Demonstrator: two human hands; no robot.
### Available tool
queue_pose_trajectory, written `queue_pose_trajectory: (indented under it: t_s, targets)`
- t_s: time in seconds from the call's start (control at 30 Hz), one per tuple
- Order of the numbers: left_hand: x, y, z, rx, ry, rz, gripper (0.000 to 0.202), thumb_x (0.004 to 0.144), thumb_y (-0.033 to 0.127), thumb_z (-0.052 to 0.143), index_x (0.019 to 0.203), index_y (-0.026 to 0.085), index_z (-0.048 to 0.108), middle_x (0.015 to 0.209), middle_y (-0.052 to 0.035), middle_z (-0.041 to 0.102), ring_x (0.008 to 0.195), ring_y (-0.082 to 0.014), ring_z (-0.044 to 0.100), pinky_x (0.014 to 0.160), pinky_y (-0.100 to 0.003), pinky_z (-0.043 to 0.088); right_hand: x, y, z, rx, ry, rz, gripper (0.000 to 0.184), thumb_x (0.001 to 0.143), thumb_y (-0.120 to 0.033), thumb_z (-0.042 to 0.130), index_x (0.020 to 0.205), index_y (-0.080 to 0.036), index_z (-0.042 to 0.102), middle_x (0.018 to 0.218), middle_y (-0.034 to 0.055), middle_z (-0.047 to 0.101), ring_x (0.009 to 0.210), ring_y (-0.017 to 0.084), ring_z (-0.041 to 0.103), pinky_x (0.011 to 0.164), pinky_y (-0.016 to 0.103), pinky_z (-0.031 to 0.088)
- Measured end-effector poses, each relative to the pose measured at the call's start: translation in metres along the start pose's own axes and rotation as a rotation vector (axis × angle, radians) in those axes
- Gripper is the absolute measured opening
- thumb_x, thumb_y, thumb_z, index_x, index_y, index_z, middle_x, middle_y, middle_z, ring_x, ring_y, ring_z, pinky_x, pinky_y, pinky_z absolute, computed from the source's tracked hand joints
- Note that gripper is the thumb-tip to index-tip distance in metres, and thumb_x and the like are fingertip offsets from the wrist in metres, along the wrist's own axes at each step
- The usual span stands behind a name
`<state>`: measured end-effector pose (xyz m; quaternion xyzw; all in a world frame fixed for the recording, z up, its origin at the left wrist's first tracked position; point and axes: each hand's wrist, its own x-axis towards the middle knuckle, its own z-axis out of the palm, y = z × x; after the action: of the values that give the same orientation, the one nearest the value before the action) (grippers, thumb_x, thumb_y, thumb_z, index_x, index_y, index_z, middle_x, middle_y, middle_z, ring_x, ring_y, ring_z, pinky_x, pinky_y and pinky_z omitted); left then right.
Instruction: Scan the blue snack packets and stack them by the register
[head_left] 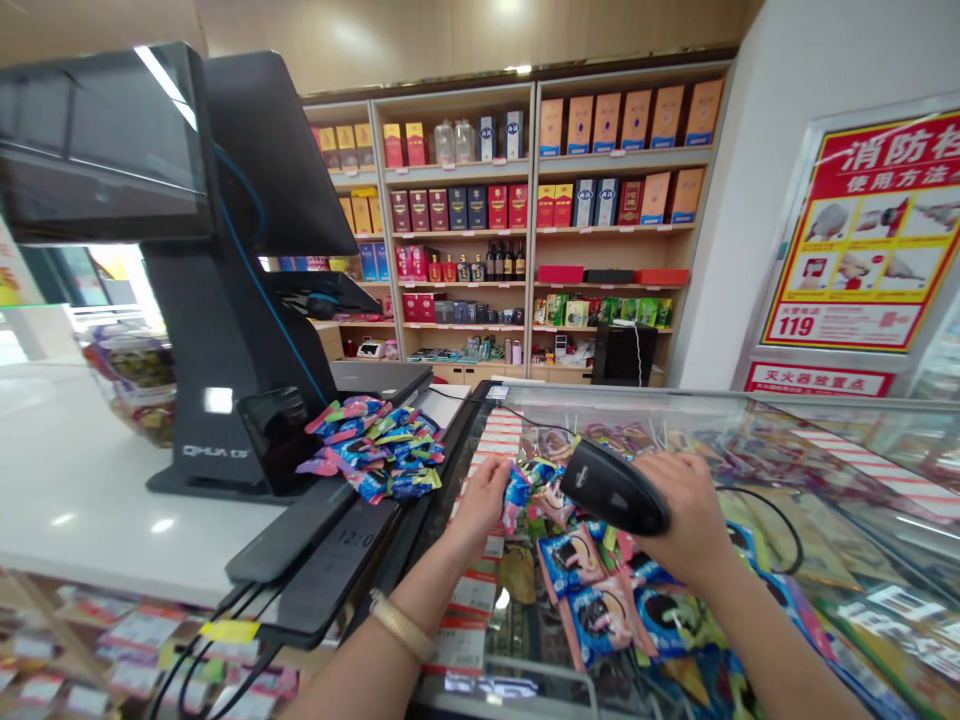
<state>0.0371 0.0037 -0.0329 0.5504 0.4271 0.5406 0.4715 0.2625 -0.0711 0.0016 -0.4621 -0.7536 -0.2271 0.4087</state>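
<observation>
Bare forearms are seen at the bottom of the frame, a pale gold bracelet being worn on the left one. At the left, a white counter is occupied by a black two-screen terminal; small blue, pink and green plastic packets are heaped beside its base. Near centre, a small blue-and-pink plastic packet is pinched between the fingers of the left hand. Just right of it, a black oblong plastic scanner is held by the right hand, its fingers clamped on the partly hidden grip. Below, larger blue-and-pink pouches are strewn. The packet could be dropped if too little film is pinched; pouches could be dislodged by the right wrist. The scanner's long axis is slanted from upper left to lower right, its blunt end being aimed leftward at the roughly upright packet.
</observation>
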Motion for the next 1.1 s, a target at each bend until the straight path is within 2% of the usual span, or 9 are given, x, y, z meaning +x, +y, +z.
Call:
queue_pose_trajectory:
  t_s: [0.1,0.23,0.47,0.57,0.67,0.77,0.83,0.93,1.1]
  targets:
    - [-0.001,-0.015,0.010,0.170,-0.140,0.075,0.023,0.084,0.040,0.049,0.075,0.019,0.052,0.066,0.0033,0.049,0.063,-0.0124,0.047,0.060,-0.024,0.040,-0.004,0.016,0.004,-0.080,0.035,-0.028,0.018,0.074,-0.034,0.056,0.085,-0.020,0.059,0.079,0.0038,0.064,0.077,0.020,0.054,0.077,0.035,0.029]
    - [-0.007,-0.029,0.020,0.377,-0.156,0.194,0.008,0.083,0.025,0.050,0.086,0.019,0.052,0.083,-0.0020,0.053,0.078,-0.0158,0.051,0.073,-0.028,0.044,-0.005,0.025,0.006,-0.133,0.033,-0.095,0.022,0.074,-0.040,0.058,0.085,-0.021,0.058,0.079,0.0031,0.064,0.075,0.020,0.054,0.075,0.035,0.030]
    - [-0.017,-0.031,0.020,0.595,-0.190,0.333,0.033,0.082,0.029,0.055,0.114,0.019,0.054,0.108,-0.0093,0.050,0.106,-0.0220,0.051,0.096,-0.036,0.042,-0.006,0.015,0.006,-0.140,0.060,-0.092,0.016,0.076,-0.034,0.054,0.083,-0.020,0.058,0.080,0.0044,0.064,0.075,0.020,0.054,0.075,0.035,0.031]
    - [-0.013,-0.015,0.008,0.751,-0.111,0.383,0.036,0.085,0.033,0.053,0.118,0.021,0.055,0.112,-0.0098,0.050,0.108,-0.0231,0.051,0.096,-0.037,0.040,-0.008,0.022,0.009,-0.162,0.069,-0.133,0.019,0.075,-0.035,0.055,0.085,-0.020,0.058,0.082,0.0046,0.065,0.076,0.021,0.055,0.075,0.035,0.031]
    - [-0.007,0.006,-0.013,1.049,0.083,0.370,0.040,0.079,0.029,0.059,0.118,0.023,0.056,0.117,-0.0101,0.050,0.108,-0.0257,0.050,0.094,-0.040,0.038,-0.010,0.031,0.012,-0.185,0.052,-0.181,0.020,0.074,-0.036,0.057,0.086,-0.020,0.059,0.083,0.0040,0.066,0.076,0.021,0.056,0.074,0.035,0.031]
    - [-0.001,0.020,-0.037,1.291,0.269,0.231,0.048,0.075,0.025,0.063,0.122,0.023,0.054,0.120,-0.0126,0.052,0.112,-0.0292,0.049,0.095,-0.042,0.034,-0.012,0.034,0.013,-0.172,0.009,-0.167,0.021,0.074,-0.037,0.059,0.087,-0.021,0.059,0.081,0.0037,0.066,0.077,0.021,0.056,0.073,0.034,0.030]
    - [0.002,0.022,-0.051,1.388,0.303,0.118,0.048,0.073,0.026,0.064,0.120,0.020,0.055,0.119,-0.0165,0.054,0.113,-0.0326,0.049,0.098,-0.045,0.031,-0.013,0.033,0.013,-0.164,-0.014,-0.154,0.020,0.075,-0.037,0.059,0.086,-0.021,0.060,0.080,0.0036,0.065,0.076,0.021,0.056,0.072,0.034,0.030]
    - [0.005,0.017,-0.066,1.421,0.270,0.022,0.040,0.071,0.028,0.066,0.109,0.014,0.062,0.114,-0.0212,0.058,0.112,-0.0365,0.051,0.102,-0.051,0.024,-0.014,0.033,0.014,-0.166,-0.018,-0.142,0.020,0.075,-0.036,0.058,0.088,-0.021,0.061,0.083,0.0050,0.066,0.079,0.022,0.057,0.075,0.035,0.032]
    - [0.010,0.007,-0.076,1.177,0.315,0.040,0.010,0.073,0.015,0.058,0.078,0.015,0.067,0.105,-0.0201,0.063,0.111,-0.0372,0.052,0.101,-0.054,0.024,-0.016,0.034,0.016,-0.179,0.014,-0.190,0.021,0.075,-0.036,0.058,0.089,-0.021,0.061,0.085,0.0054,0.066,0.080,0.023,0.057,0.075,0.035,0.033]
